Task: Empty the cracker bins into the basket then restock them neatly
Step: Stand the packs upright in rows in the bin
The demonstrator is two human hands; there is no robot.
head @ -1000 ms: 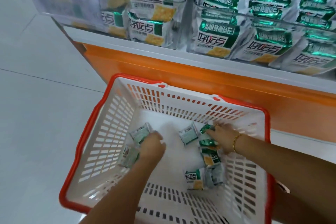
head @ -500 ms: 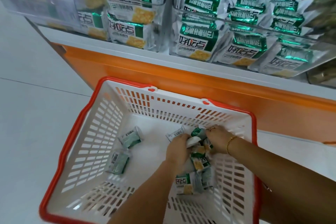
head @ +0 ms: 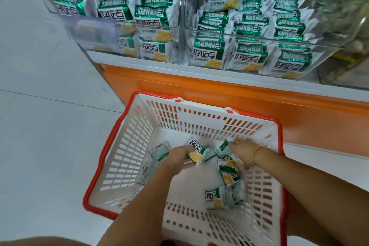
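Note:
A white basket (head: pixel 127 146) with a red rim stands on the floor below the shelf. Several green-and-silver cracker packets (head: pixel 227 173) lie on its bottom. My left hand (head: pixel 177 157) is inside the basket and grips one cracker packet (head: pixel 196 151) by its lower end, lifting it off the bottom. My right hand (head: pixel 242 153), with a gold bracelet, pinches another packet (head: pixel 224 147) near the basket's back wall. Above, two clear cracker bins (head: pixel 127 26) (head: pixel 239 35) stand side by side, stacked with the same packets.
An orange shelf base (head: pixel 219 94) runs behind the basket under a white ledge. Pale tiled floor (head: pixel 50 126) spreads to the left. A further clear bin (head: pixel 343 16) with yellowish packets sits at the far right.
My left hand crossed from the basket's left side to the middle and took hold of a packet. The right hand stayed on the packets at the back. The view tilted up toward the bins.

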